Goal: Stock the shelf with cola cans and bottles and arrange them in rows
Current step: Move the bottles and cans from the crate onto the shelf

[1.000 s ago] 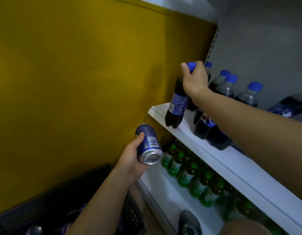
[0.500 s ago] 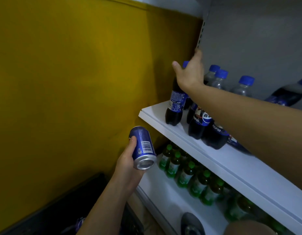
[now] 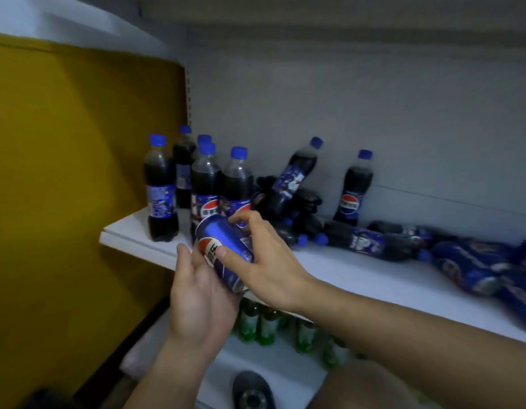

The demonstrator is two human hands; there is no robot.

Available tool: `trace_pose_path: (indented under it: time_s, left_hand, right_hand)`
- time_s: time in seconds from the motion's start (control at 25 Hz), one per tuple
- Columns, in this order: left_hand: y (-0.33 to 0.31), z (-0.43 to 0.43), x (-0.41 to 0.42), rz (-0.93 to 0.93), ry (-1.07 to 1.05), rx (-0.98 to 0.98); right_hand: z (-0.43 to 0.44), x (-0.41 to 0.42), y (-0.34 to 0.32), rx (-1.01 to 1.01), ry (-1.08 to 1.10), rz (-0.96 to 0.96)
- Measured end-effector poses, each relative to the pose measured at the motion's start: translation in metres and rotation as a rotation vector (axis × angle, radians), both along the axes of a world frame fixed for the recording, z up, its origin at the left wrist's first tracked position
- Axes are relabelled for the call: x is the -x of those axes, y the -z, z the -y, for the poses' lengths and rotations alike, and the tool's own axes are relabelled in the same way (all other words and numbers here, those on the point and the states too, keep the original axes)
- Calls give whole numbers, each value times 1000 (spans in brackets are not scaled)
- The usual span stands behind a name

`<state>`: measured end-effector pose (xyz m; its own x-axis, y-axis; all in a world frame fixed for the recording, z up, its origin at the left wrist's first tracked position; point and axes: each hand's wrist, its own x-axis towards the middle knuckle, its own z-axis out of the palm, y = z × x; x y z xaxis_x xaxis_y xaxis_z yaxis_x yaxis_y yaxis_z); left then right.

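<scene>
Blue-capped dark plastic cola bottles [image 3: 161,187] stood at ten o'clock. At centre, before the edge of the white shelf [image 3: 132,235], left hand [image 3: 201,301] and right hand [image 3: 269,262] each had a grip round the blue metal cola can [image 3: 219,236]. Placing seemed next: stand it upright, clear of toppled bottles [image 3: 371,241] at three o'clock.

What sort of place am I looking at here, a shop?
Most likely a shop's drinks aisle, being restocked: a white shelf carries blue-capped cola bottles, some upright, some lying; green bottles line the shelf below; the left hand and right hand hold a cola can.
</scene>
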<state>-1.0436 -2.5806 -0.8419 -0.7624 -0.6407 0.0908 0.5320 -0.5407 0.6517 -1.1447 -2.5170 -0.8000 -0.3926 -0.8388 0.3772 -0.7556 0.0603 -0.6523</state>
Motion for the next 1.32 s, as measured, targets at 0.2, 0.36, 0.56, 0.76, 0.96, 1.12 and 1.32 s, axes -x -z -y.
trace_pose_path:
  time_s: [0.2,0.36,0.56,0.76,0.96,1.12,1.32]
  left_hand:
    - [-33,-95,81,2,357,42]
    - [-47,-167,135,29,621,86]
    - [-48,-202,214,253,653,217]
    - [-11,-217,302,337,645,232]
    - [2,-227,345,397,607,237]
    - [16,-217,358,398,645,285]
    - [11,-215,348,462,529,325]
  right_hand:
    - [-122,64,-25,-46,347,-36]
    - [-222,115,-45,-58,576,50]
    - [-293,203,-49,-111,885,10]
    - [-290,299,-28,-199,1027,-12]
    - [-262,354,6,-285,1000,-53]
    - [-249,366,18,-336,998,-88]
    - [-254,347,11,-313,1013,-126]
